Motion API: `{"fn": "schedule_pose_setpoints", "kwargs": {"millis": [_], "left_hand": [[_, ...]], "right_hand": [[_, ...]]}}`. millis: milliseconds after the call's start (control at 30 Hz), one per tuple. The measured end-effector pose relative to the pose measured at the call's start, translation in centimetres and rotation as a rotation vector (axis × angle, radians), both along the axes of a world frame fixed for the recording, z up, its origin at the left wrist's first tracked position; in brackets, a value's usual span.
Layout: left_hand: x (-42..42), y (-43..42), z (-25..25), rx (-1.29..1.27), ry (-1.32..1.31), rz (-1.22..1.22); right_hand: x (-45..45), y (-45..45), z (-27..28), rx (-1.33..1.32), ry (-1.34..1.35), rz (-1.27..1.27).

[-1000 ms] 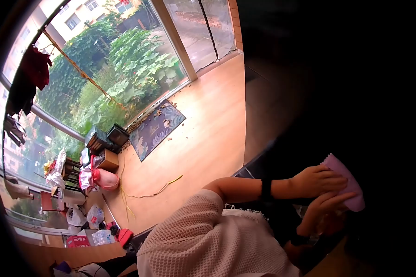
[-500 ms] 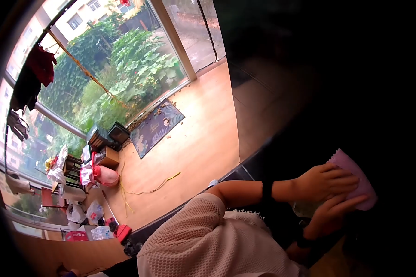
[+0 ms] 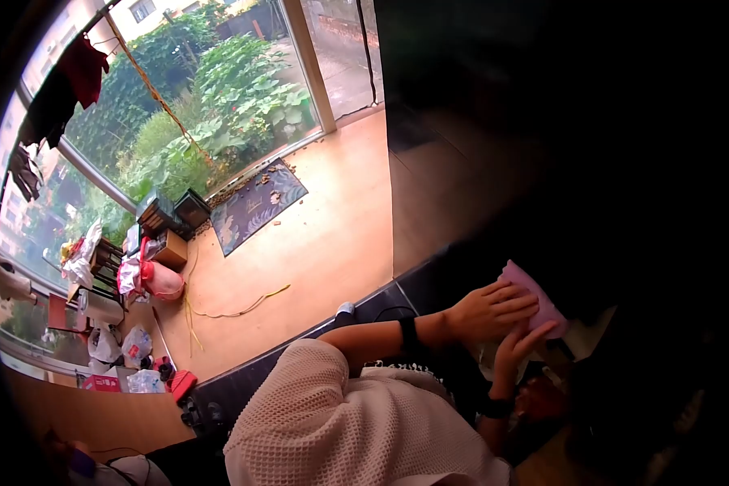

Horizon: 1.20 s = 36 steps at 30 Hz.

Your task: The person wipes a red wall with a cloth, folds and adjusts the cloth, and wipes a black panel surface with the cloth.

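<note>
- Left hand (image 3: 488, 314), right of centre in the frame: back turned up, fingers lying close together across the pink cloth (image 3: 547, 310); its underside is hidden, so I cannot tell whether it grips.
- Right hand (image 3: 517, 347), just below: palm side mostly unseen, fingers stretched toward the cloth's lower end and touching it; whether it pinches I cannot tell.
- The cloth, with a wavy edge at its upper end, slants down to the right under and beside both hands.
- Left arm: bent at the elbow near the lower centre, forearm running right and slightly up, a black wristband (image 3: 409, 334) on it. The right forearm rises steeply from the bottom, also banded in black.
- Pale knit top (image 3: 324, 421) fills the lower centre.
- Beyond the left arm, a dark tiled strip (image 3: 381, 301) crosses diagonally, bordering the bright wood-toned floor (image 3: 332, 219).
- On that floor: a yellowish cord (image 3: 247, 313) at left of centre, and higher up a dark patterned mat (image 3: 255, 212) with brown bits along its upper edge.
- Left side: pinkish-red container (image 3: 162, 279), cardboard box (image 3: 170, 249), plastic bags (image 3: 138, 344), red footwear (image 3: 184, 383).
- Upper left: tall panes showing greenery (image 3: 251, 89), hanging clothes (image 3: 81, 73) before them.
- The right side sinks into deep shadow.
</note>
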<state>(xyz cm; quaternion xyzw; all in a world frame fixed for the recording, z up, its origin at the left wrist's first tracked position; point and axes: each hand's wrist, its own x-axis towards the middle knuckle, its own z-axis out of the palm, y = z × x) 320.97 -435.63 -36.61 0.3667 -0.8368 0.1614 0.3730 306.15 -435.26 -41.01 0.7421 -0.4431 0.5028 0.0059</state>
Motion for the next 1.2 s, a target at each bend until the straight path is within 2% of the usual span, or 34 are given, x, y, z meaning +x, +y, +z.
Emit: {"fn": "schedule_pose_setpoints", "kwargs": {"millis": [100,167,233,267,333,367,400,433,467,533,633,700,767,833,867,933,1000,1100,1167,1200], "left_hand": [[-1.2,1.1,5.2,0.093,0.174,-0.001],[-2.1,1.4,8.1,0.039,0.207,0.044],[-2.8,1.5,9.1,0.115,0.291,-0.029],[-3.5,1.4,8.4,0.108,0.336,-0.043],[-5.2,0.8,5.3,0.087,0.445,-0.071],[-5.3,0.5,3.3,0.076,0.340,-0.009],[-5.0,-0.4,0.9,0.056,0.233,0.038],[-4.2,-1.5,-2.2,-0.053,0.205,0.014],[-4.3,-1.6,-2.9,-0.103,0.219,0.016],[-4.6,-1.8,-3.0,-0.097,0.214,0.061],[-4.8,-2.0,0.1,-0.114,0.277,0.033],[-5.0,-2.0,5.3,-0.116,0.303,0.008],[-4.8,-1.7,10.4,-0.114,0.299,-0.012],[-4.4,-2.5,14.8,-0.201,0.284,-0.019],[-4.2,-3.3,15.9,-0.267,0.278,-0.013],[-4.6,-3.6,15.8,-0.318,0.274,0.008],[-4.9,-3.5,14.2,-0.314,0.270,0.036],[-4.8,-3.4,10.6,-0.288,0.255,0.034],[-4.0,-3.0,8.3,-0.219,0.190,0.010],[-4.0,-3.1,7.6,-0.222,0.235,-0.017]], "right_hand": [[0.3,-0.9,5.4,0.022,-0.265,0.221],[0.2,-1.0,8.0,0.109,-0.388,0.201],[-0.6,-1.8,8.7,-0.031,-0.196,0.168],[-1.0,-2.2,7.6,-0.029,-0.219,0.295],[0.3,-3.7,1.0,-0.128,-0.136,0.055],[0.1,-4.2,-2.7,-0.176,-0.075,-0.075],[-0.2,-4.2,-4.3,-0.108,-0.129,-0.018],[-0.2,-3.6,-4.2,0.030,-0.270,0.117],[0.0,-3.5,-3.5,0.158,-0.442,0.236],[0.0,-3.3,-0.1,0.223,-0.601,0.354],[-0.2,-3.6,4.5,0.103,-0.477,0.363],[-0.6,-4.0,7.7,-0.032,-0.338,0.327],[-0.6,-4.0,12.4,-0.239,-0.229,0.252],[-0.2,-5.3,18.7,-0.580,-0.140,0.173],[-0.1,-6.0,19.5,-0.560,-0.150,0.223],[-0.6,-5.9,19.0,-0.438,-0.164,0.315],[-0.7,-6.7,16.3,-0.507,-0.165,0.282],[-0.5,-6.3,12.8,-0.403,-0.172,0.229],[-1.0,-4.8,10.7,-0.066,-0.204,0.298],[-1.8,-5.3,9.5,-0.144,-0.166,0.274]]}}
